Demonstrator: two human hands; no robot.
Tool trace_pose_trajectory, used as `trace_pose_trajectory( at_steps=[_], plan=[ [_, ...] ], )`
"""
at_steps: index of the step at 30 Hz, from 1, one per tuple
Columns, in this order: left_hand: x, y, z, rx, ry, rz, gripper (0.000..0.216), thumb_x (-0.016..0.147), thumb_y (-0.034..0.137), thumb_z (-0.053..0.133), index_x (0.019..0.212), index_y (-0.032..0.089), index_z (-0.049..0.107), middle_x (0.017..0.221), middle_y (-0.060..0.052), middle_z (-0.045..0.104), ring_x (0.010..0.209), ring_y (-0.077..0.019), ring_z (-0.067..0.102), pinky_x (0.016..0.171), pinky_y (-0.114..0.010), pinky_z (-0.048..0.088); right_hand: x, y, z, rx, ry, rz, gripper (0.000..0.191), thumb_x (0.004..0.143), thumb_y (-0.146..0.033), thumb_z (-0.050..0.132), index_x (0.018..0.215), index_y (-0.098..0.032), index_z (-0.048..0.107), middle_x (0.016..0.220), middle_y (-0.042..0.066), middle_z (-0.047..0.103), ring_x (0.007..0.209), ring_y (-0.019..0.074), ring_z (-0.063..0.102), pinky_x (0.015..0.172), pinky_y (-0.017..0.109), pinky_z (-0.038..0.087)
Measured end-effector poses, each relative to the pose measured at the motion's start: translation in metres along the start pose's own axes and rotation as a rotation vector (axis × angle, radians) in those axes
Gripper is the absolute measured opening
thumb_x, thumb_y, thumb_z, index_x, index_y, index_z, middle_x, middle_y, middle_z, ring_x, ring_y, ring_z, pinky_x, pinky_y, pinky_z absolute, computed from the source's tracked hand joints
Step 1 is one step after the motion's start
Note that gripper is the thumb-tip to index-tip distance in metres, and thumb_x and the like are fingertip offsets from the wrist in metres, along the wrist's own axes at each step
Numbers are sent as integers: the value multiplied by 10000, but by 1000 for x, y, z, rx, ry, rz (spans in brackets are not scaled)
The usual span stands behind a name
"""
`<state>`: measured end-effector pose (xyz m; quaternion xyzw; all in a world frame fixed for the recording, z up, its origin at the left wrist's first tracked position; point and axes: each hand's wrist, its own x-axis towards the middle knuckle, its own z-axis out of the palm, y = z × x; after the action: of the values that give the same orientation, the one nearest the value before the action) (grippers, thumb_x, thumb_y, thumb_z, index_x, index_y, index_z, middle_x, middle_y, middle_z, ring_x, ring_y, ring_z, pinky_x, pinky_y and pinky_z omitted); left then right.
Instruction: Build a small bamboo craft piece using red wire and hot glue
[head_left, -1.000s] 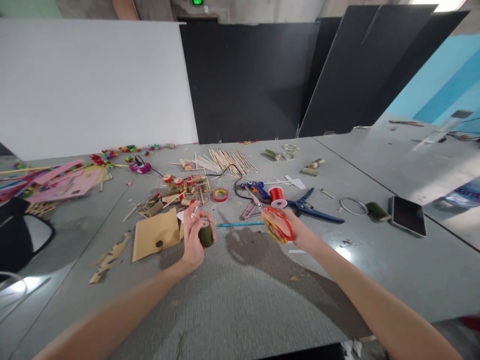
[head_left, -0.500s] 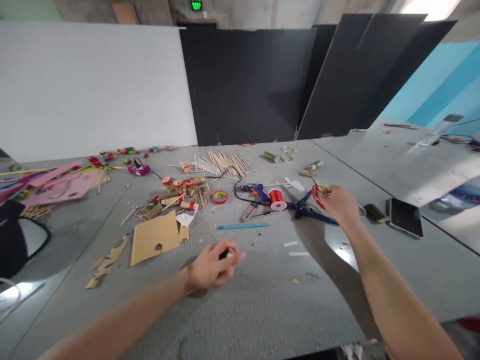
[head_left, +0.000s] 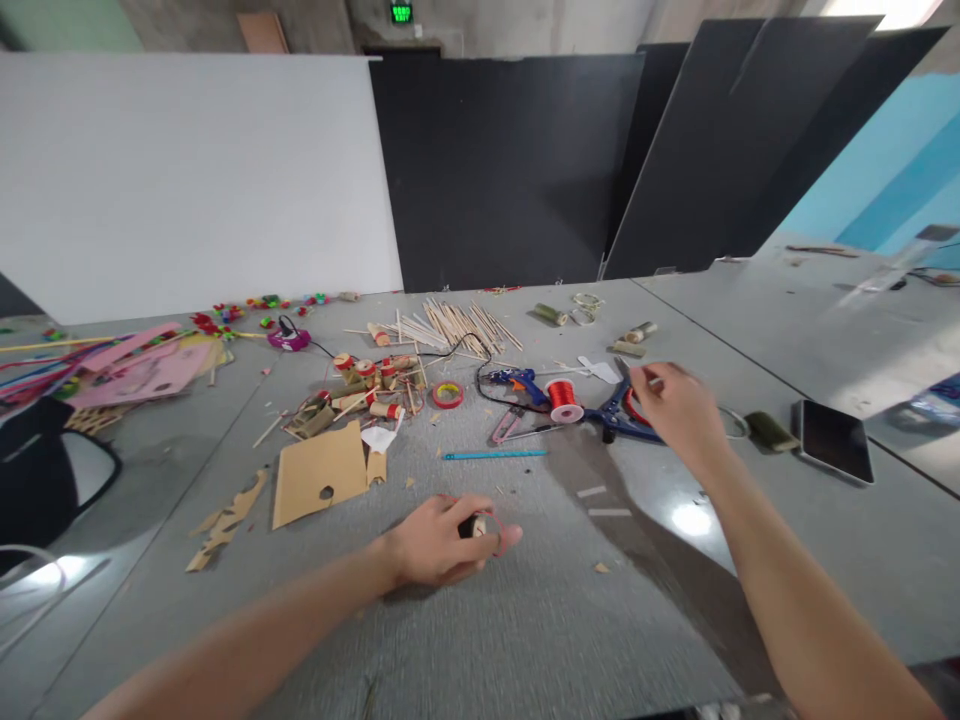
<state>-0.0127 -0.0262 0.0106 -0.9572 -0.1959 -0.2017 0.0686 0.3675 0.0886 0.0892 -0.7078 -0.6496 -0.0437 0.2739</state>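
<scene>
My left hand [head_left: 442, 540] is low over the near middle of the table, its fingers curled round a small short cylinder [head_left: 478, 526] with a pale end and a dark side. A thin red wire [head_left: 501, 530] loops out by the thumb; my fingers hide the rest. At the right, my right hand [head_left: 679, 410] has its fingers closed on scissors whose red handle [head_left: 636, 407] shows just below them. Most of the scissors is covered by the hand. Blue-handled pliers [head_left: 611, 415] lie right beside and under them.
A red wire spool [head_left: 564, 400], blue glue gun [head_left: 517, 382], blue pencil [head_left: 495, 456] and red tape roll [head_left: 448, 395] lie ahead. Cardboard [head_left: 319, 475] and red-banded wooden pieces [head_left: 366, 375] sit left, thin sticks [head_left: 469, 325] behind. A phone [head_left: 832, 440] is far right.
My right hand has lowered the scissors toward the pliers, and their yellow handle part is now out of sight. My left hand has shifted slightly right and nearer with the small cylinder.
</scene>
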Motion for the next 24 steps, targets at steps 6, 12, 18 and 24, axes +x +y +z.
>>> trace_pose_trajectory(
  at_steps=[6,12,18,24],
  plan=[
    [10,3,1,-32,-117,-112,451,939,224,459,1390,230,452,1251,-139,557,984,-210,650,705,-318,591,-91,-110,-1,553,-589,-548,359,1017,-454,462,893,-202,686,860,40,692,778,180,608,701,283,422],
    [14,3,-1,-31,-145,-101,167,898,222,510,1017,188,621,1032,-89,606,778,-198,644,723,-382,595,-128,-131,24,628,-806,-584,434,1037,-438,433,735,-179,606,734,19,615,702,154,544,679,276,380],
    [15,5,-4,-41,-113,-194,378,898,195,485,1270,215,547,1284,-143,532,839,-193,664,655,-338,606,-118,-126,29,860,-779,-346,384,981,-458,538,727,-187,635,715,3,615,700,158,549,671,276,400],
    [7,5,0,-76,-22,-245,399,901,183,475,1294,222,534,1377,-163,471,799,-161,662,593,-305,600,-106,-121,35,1275,-720,-16,391,940,-526,587,733,-198,638,728,17,613,710,168,543,705,294,433]
  ],
)
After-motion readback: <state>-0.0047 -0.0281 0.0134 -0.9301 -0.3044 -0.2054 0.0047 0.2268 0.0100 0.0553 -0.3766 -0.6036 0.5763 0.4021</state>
